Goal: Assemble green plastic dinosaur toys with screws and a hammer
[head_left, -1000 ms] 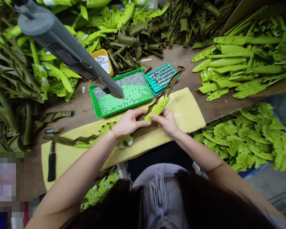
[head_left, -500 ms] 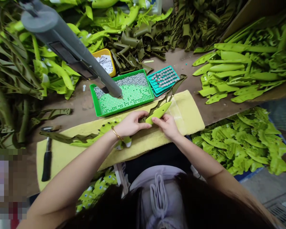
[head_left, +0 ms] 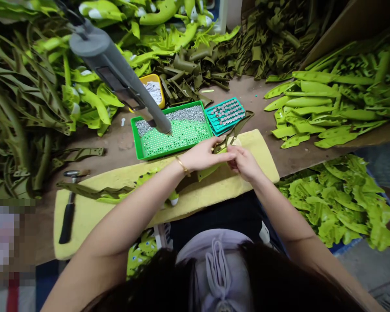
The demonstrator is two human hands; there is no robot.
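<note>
Both hands meet over the right half of a yellow cloth pad (head_left: 195, 197). My left hand (head_left: 204, 155) is closed around a long, curved olive-green plastic part (head_left: 238, 126), its narrow tip pointing up and right. Against that part, my right hand (head_left: 246, 164) has its fingers bent together. A lime-green curved plastic piece (head_left: 209, 172) shows below my left fingers; the hands hide much of it. Under my left forearm lies another olive and lime plastic piece (head_left: 112, 195) with dark spots and a white tip.
A grey electric screwdriver (head_left: 121, 82) hangs over a green tray (head_left: 135, 141) of small screws. Beside it sits a teal tray (head_left: 220, 130) with round metal discs. A hammer (head_left: 67, 221) lies at left. Lime parts (head_left: 315, 102) and olive parts (head_left: 19, 108) are heaped around.
My hands have shifted right and slightly up with the olive part. The lime piece, earlier held up in plain view between both hands, is now lower and mostly covered by my left hand.
</note>
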